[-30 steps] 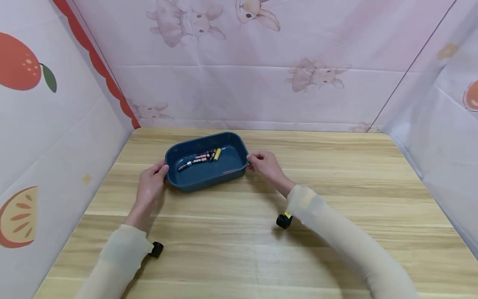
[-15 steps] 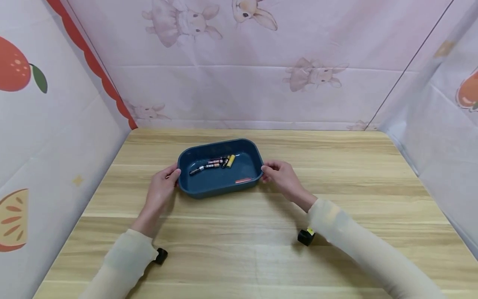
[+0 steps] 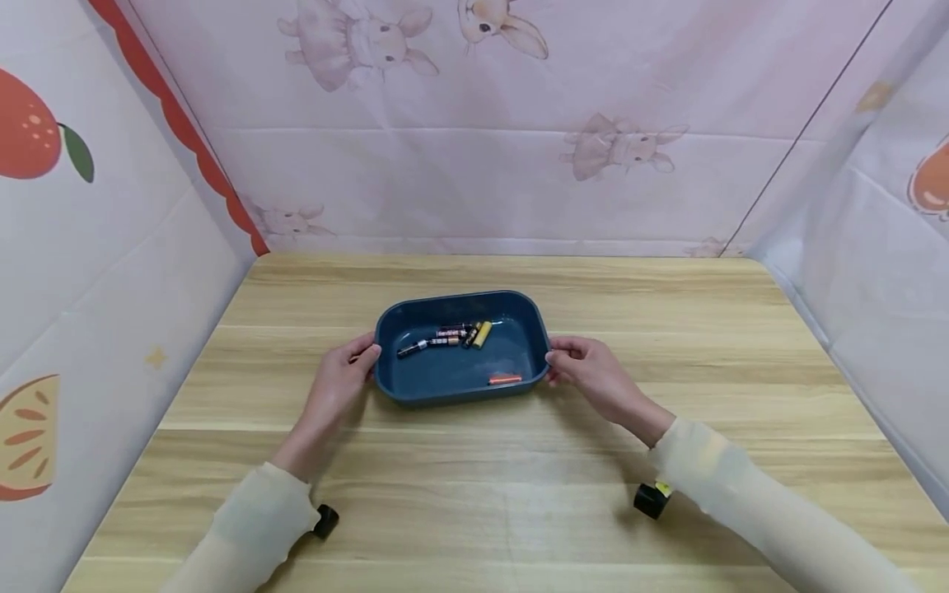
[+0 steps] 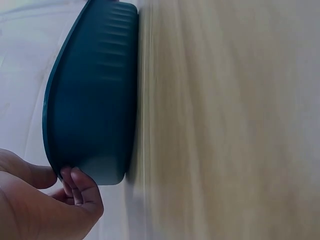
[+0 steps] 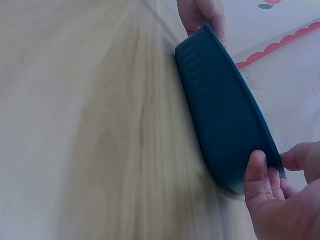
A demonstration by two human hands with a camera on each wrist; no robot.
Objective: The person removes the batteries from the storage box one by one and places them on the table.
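Note:
A dark blue rectangular plastic basin with rounded corners is upright over the middle of the table. My left hand pinches its left end, thumb at the rim and fingers underneath, as the left wrist view also shows. At the opposite end my right hand grips the rim the same way. Inside lie several small batteries: a yellow battery beside dark ones near the centre, a black battery to their left, and an orange battery by the near right wall. Whether the basin's underside touches the tabletop I cannot tell.
The wood-grain table stretches out on all sides of the basin. A pink rabbit-print cloth hangs along its back edge, and fruit-print cloths border both sides. Small black wrist cameras hang under both sleeves.
Both hands have moved the basin to the right and towards me, turning it slightly straighter. The orange battery shows more fully now. Both grips stay the same.

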